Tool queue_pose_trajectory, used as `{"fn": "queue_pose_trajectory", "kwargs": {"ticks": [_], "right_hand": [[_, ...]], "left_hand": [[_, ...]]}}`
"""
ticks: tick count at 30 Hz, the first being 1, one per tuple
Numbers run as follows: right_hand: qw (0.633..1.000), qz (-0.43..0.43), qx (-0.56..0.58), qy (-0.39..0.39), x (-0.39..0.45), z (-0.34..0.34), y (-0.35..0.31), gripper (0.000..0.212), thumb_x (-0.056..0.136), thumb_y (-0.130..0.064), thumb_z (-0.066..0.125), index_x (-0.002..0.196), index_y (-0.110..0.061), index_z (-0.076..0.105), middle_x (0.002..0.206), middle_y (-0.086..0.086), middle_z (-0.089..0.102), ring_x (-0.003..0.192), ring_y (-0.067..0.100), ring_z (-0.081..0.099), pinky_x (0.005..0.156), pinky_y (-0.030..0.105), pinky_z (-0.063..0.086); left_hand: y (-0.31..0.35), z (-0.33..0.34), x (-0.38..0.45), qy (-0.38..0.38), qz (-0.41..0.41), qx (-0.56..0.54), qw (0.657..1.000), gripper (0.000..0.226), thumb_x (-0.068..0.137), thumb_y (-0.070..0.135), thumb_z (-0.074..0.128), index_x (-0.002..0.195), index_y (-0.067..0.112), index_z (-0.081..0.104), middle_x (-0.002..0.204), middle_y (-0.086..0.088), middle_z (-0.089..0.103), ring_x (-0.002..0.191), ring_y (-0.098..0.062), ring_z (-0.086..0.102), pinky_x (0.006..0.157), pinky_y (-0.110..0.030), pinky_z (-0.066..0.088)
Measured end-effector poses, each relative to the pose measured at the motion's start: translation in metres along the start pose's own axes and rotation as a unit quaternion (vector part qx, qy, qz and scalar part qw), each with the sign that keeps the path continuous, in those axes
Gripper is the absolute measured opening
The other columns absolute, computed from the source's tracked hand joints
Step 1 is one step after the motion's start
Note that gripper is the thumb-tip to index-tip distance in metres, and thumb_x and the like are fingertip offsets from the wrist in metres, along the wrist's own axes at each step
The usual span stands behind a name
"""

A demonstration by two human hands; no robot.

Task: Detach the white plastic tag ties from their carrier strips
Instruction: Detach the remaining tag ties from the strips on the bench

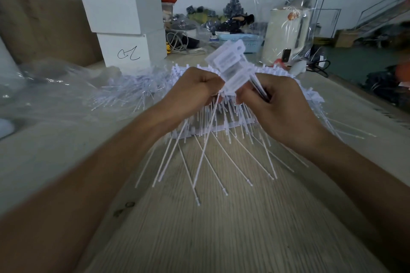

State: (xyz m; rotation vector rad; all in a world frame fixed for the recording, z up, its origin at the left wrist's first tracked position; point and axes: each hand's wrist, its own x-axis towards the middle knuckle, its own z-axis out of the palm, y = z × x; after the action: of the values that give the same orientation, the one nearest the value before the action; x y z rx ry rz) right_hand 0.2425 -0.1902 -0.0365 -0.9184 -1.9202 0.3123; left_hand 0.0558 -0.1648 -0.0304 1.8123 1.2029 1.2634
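Near table [221, 239] open (ties [233, 122] beyond).

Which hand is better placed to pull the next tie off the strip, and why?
Probably the right hand: its fingers already pinch a few tie stems beside the tag heads, while the left hand grips the bunch, steadying it.

1. The tag ties [230, 73] are showing as white, slightly translucent plastic, smooth with a dull sheen.
2. The table [221, 239] is looking like pale wood-grain laminate, matt and finely streaked.
3. The plastic sheeting [55, 86] is lying clear, glossy and crinkled.
4. The two boxes [124, 29] are appearing as smooth, matt white card.
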Motion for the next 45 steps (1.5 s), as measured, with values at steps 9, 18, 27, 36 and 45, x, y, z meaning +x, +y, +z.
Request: {"fn": "queue_pose_trajectory", "kwargs": {"ticks": [9,18,27,36,45], "right_hand": [[0.970,-0.188,-0.145,-0.054,0.007,-0.024,0.004,0.029,0.102,-0.019,0.051,0.080,-0.003,0.063,0.063,-0.004,0.047,0.055,0.007,0.039,0.057,0.016,0.030],[0.984,-0.100,-0.114,-0.098,0.002,-0.012,0.009,0.034,0.108,-0.030,0.033,0.092,-0.004,0.049,0.067,0.004,0.048,0.058,0.020,0.044,0.061,0.042,0.037],[0.997,0.029,0.064,-0.036,0.007,-0.013,0.007,0.029,0.107,-0.027,0.045,0.090,-0.006,0.056,0.054,-0.014,0.044,0.049,0.002,0.041,0.051,0.013,0.032],[0.934,0.239,0.258,-0.061,0.001,0.003,0.004,0.041,0.094,-0.042,0.065,0.091,-0.001,0.067,0.049,-0.008,0.032,0.042,0.008,0.027,0.040,0.021,0.025],[0.929,0.216,0.297,-0.040,-0.001,0.004,0.003,0.029,0.100,-0.026,0.060,0.080,-0.007,0.068,0.050,-0.009,0.030,0.042,0.007,0.024,0.040,0.019,0.023]], "left_hand": [[-0.004,-0.008,0.003,-0.059,-0.003,-0.018,0.998,0.040,0.095,-0.003,0.055,0.067,0.017,0.075,0.055,0.005,0.064,0.044,-0.002,0.057,0.044,-0.012,0.043],[0.010,-0.011,-0.005,-0.066,0.075,0.066,0.993,0.047,0.081,0.039,0.066,0.078,-0.007,0.070,0.072,-0.035,0.061,0.058,-0.046,0.052,0.067,-0.034,0.038],[0.006,-0.009,-0.003,-0.043,0.116,0.197,0.973,0.048,0.102,0.030,0.056,0.060,0.007,0.052,0.051,0.004,0.039,0.046,-0.009,0.035,0.055,-0.026,0.030],[0.008,-0.003,-0.006,-0.051,0.143,0.124,0.981,0.011,0.098,0.006,0.060,0.103,0.004,0.070,0.086,-0.017,0.070,0.077,-0.028,0.069,0.074,-0.042,0.055],[0.003,-0.003,-0.003,-0.010,0.081,0.120,0.989,0.037,0.104,0.027,0.052,0.068,0.015,0.052,0.052,0.014,0.053,0.056,-0.006,0.062,0.068,-0.028,0.046]]}}
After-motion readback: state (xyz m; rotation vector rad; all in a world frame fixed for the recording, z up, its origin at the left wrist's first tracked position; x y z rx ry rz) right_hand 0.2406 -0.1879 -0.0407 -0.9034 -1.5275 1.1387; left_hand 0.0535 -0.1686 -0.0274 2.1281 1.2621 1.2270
